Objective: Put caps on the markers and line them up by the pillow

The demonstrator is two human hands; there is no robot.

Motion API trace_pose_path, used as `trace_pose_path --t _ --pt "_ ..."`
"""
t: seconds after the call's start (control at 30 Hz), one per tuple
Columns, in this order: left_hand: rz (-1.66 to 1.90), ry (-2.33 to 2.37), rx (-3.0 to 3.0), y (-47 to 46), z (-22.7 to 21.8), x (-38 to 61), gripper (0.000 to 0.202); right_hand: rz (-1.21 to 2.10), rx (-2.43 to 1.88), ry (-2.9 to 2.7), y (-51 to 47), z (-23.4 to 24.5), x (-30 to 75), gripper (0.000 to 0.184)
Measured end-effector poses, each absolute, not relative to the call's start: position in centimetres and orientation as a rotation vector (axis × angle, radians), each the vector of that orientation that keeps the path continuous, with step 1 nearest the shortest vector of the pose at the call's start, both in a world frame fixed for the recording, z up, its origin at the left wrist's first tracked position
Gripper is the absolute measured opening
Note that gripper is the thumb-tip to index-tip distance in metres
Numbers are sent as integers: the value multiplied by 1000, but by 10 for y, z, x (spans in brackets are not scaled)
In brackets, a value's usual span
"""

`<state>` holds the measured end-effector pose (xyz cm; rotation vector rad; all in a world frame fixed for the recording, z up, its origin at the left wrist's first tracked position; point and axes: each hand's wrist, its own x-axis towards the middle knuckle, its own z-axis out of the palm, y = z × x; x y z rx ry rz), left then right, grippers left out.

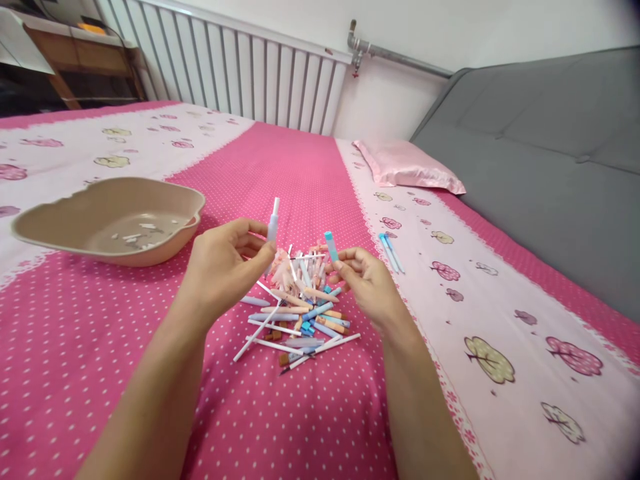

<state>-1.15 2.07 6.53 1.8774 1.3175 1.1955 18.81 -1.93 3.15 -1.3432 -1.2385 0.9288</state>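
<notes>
Between the thumb and fingers of my left hand (220, 270) is a pale lavender pen barrel (273, 225), held nearly upright with a white stick poking out of its top. My right hand (367, 283) pinches a short light-blue pen part (331, 245) with a brighter blue end, tilted slightly left. The two pieces are apart. Beneath both hands lies a loose heap of pen parts (300, 312): peach, blue and lavender barrels, small caps and thin white refills (257, 330), some with dark tips. To the right of the heap, two blue-and-white pens (391, 253) lie side by side.
A beige basin (110, 200) with small white bits inside sits at the left on the pink dotted bedspread (280, 160). A pink pillow (407, 163) rests by the grey headboard (540, 127). Behind the bed are a white radiator (240, 67) and a wooden table (85, 57).
</notes>
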Motion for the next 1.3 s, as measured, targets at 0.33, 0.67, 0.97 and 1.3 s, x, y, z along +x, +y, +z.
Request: trace_pose_path --t 0.33,0.67,0.97,1.3 --pt "1058 1242 2070 19 64 -10 21 1215 -1192 -1041 -26 43 183 19" --pt "759 1169 2305 11 66 3 15 1170 -1061 -790 -26 47 183 17" --pt "558 1212 2342 4 63 15 16 924 -1134 -943 -30 52 179 28" --pt "560 1190 2341 5 62 14 16 846 -1218 -1073 -31 52 175 23"
